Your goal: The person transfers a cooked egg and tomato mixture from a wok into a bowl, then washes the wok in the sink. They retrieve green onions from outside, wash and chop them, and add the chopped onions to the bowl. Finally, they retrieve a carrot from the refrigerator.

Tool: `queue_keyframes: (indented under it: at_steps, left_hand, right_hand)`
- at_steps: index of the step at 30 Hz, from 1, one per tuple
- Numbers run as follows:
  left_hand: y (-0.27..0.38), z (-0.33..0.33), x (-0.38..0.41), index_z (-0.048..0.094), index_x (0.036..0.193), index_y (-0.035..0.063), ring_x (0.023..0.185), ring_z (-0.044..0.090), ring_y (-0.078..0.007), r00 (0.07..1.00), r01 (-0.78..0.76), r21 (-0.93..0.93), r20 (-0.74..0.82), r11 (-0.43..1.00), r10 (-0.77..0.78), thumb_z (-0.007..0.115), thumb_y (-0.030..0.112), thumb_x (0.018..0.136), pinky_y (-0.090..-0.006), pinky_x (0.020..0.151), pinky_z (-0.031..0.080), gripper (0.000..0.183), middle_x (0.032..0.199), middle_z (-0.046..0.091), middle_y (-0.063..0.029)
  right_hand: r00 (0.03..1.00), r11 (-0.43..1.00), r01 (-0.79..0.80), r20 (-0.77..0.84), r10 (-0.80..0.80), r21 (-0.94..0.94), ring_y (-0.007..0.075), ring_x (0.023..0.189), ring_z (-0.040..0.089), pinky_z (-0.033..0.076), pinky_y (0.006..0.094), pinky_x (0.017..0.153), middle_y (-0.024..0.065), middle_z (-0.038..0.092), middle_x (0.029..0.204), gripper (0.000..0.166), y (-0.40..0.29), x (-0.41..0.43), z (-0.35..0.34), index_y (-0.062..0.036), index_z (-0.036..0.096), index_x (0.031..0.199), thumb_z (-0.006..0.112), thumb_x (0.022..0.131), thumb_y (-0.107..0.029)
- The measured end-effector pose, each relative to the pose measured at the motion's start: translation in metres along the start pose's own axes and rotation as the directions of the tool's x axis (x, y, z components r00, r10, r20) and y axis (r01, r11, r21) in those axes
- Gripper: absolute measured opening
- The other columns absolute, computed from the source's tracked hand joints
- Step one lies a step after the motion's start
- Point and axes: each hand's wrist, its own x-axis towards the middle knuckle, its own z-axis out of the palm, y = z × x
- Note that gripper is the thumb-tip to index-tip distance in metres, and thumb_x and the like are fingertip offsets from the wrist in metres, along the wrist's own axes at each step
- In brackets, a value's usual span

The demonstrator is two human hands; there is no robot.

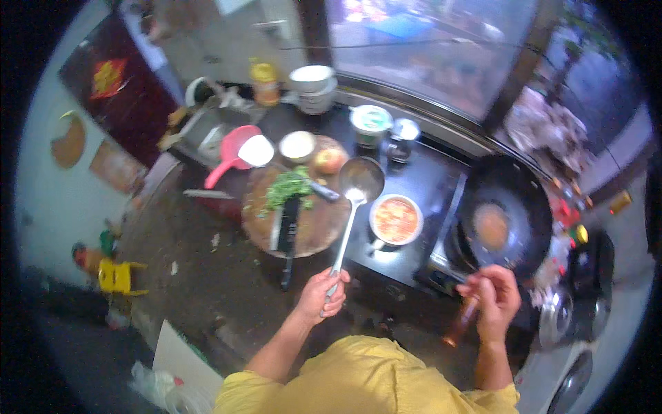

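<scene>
My left hand grips the handle of a metal ladle. The ladle's bowl is raised over the right edge of a round wooden chopping board. At the black wok, my right hand has its fingers beside the wooden wok handle; whether they close on it is unclear. A small brownish pool, perhaps oil or sauce, lies in the wok. Between ladle and wok stands a white cup of red-orange food.
On the board are chopped greens, a cleaver, a second knife handle and a round fruit or onion. Behind stand a white bowl, a pink strainer or scoop, a lidded tub and stacked bowls.
</scene>
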Motion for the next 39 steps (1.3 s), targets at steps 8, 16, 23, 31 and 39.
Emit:
queue_keyframes:
  at_steps: [8,16,23,31,39]
  left_hand:
    - [0.151,-0.155,-0.036,0.055,0.097,0.0047,0.037,0.035,-0.0042,0.349,-0.439,0.744,-0.376,0.504,0.858,0.04,0.026,0.101,-0.0201,0.034,0.026,0.026,0.052,0.041,0.0025]
    - [0.252,-0.371,0.031,0.055,0.099,0.0024,0.084,0.059,-0.0438,0.047,0.394,0.86,-0.372,0.325,0.927,0.055,0.024,0.089,-0.0515,0.072,0.045,0.024,0.087,0.063,-0.0222]
    - [0.246,-0.414,0.102,0.051,0.111,0.0043,0.093,0.059,-0.0449,0.237,0.338,0.834,-0.524,0.436,0.818,0.057,0.025,0.088,-0.052,0.081,0.045,0.032,0.096,0.062,-0.0253]
    - [0.235,-0.413,0.139,0.043,0.132,-0.0004,0.11,0.056,-0.0363,0.468,0.139,0.948,-0.319,0.287,0.824,0.064,0.007,0.078,-0.0437,0.095,0.043,0.058,0.116,0.059,-0.0229]
    - [0.229,-0.419,0.06,0.065,0.101,-0.0043,0.097,0.061,-0.0253,0.329,0.355,0.839,-0.524,0.412,0.785,0.057,0.019,0.085,-0.0349,0.086,0.048,0.029,0.103,0.066,-0.0142]
  right_hand:
    - [0.984,0.943,0.158,-0.03,-0.175,-0.294,0.0155,0.068,0.061,0.051,0.0265,0.063,0.0082,0.058,0.084,0.006,-0.027,0.01,0.041,0.0001,0.053,0.097,0.052,0.091,-0.003]
    - [0.982,0.874,0.151,-0.031,-0.186,-0.462,0.0154,0.069,0.06,0.05,0.0259,0.063,0.0085,0.059,0.083,0.008,-0.04,0.017,0.148,0.001,0.055,0.098,0.052,0.091,-0.003]
    - [0.994,0.87,0.046,-0.068,-0.09,-0.492,0.0161,0.069,0.063,0.052,0.0259,0.063,0.009,0.062,0.081,0.008,-0.037,0.015,0.214,0.0015,0.057,0.093,0.05,0.09,0.003]
    - [0.989,0.908,-0.029,-0.145,-0.035,-0.419,0.015,0.071,0.064,0.055,0.0274,0.066,0.0092,0.064,0.086,0.01,-0.018,0.005,0.212,0.0025,0.059,0.097,0.052,0.089,0.002]
    - [0.936,0.932,-0.032,-0.339,-0.1,-0.362,0.0125,0.076,0.065,0.054,0.0256,0.066,0.0071,0.065,0.087,0.013,-0.012,-0.02,0.134,0.0007,0.061,0.101,0.055,0.093,-0.007]
